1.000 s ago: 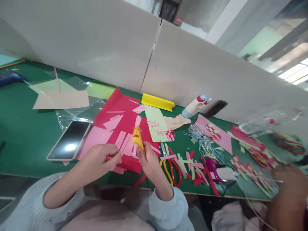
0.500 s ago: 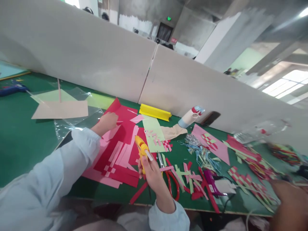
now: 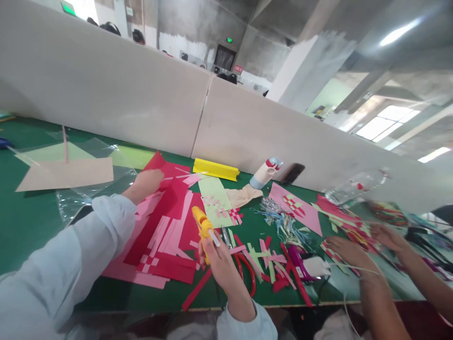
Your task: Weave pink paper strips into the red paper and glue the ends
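Note:
My right hand (image 3: pixel 217 264) is wrapped round a yellow glue gun (image 3: pixel 202 223), and a whitish glue stick (image 3: pixel 214 238) pokes out of its back end. The gun is held above the red and pink paper. Over the red paper sheet (image 3: pixel 175 189), my left hand (image 3: pixel 148 184) is closed with its fingers curled under; what they hold is hidden, though a short pink strip end shows beside them. Pink paper strips (image 3: pixel 168 233) lie on the red sheet, partly woven into a checked patch (image 3: pixel 148 262). Scissors with red handles (image 3: pixel 250 274) lie by my right wrist.
A pale green sheet (image 3: pixel 214 189), a yellow folded strip (image 3: pixel 215 169), a bottle (image 3: pixel 265 173) and a phone (image 3: pixel 293 174) lie along the partition (image 3: pixel 141 108). Loose paper strips (image 3: pixel 272 257) and a purple device (image 3: pixel 300 264) are to the right. A co-worker's hands (image 3: pixel 348 250) work beyond them.
The view has turned to the right, so things sit further left. Both a co-worker's hands now show over the checked paper. My hands keep about the same places over the paper.

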`<move>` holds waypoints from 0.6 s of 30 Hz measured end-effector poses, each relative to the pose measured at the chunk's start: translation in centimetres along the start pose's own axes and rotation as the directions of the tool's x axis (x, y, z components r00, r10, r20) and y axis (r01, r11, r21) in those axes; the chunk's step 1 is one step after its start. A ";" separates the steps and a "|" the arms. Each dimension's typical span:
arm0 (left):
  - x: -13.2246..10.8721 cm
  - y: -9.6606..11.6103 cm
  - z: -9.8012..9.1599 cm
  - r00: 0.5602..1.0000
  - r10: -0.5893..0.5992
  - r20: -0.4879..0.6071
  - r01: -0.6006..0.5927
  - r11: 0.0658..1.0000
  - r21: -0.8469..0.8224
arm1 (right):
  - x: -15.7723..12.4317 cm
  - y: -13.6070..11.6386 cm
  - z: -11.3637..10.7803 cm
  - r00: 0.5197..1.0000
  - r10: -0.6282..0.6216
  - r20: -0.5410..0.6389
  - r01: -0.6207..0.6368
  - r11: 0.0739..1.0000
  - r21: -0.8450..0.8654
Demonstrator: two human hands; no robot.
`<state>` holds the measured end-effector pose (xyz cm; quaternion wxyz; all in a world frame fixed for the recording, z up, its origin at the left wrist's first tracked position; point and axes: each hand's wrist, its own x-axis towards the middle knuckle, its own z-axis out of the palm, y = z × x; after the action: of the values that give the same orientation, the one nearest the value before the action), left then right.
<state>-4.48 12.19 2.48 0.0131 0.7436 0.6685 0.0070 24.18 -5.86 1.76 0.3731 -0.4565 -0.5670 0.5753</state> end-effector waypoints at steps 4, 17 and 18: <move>-0.6 0.7 -1.3 0.998 -0.010 -0.063 0.007 0.999 -0.050 | -0.1 -0.1 0.1 1.000 -0.027 0.011 0.027 1.000 0.012; -5.9 1.6 -7.2 0.980 -0.049 -0.193 0.022 0.990 -0.142 | -0.7 -0.5 0.5 0.996 -0.085 0.006 0.082 0.979 0.185; -6.7 1.6 -7.3 0.982 -0.048 -0.183 0.020 0.988 -0.150 | -0.7 -0.5 0.5 0.996 -0.084 0.003 0.082 0.973 0.214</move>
<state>-3.84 5.43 9.91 0.0059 0.7251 0.6771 0.1257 23.84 -6.64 2.27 0.4404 -0.3861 -0.5226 0.6196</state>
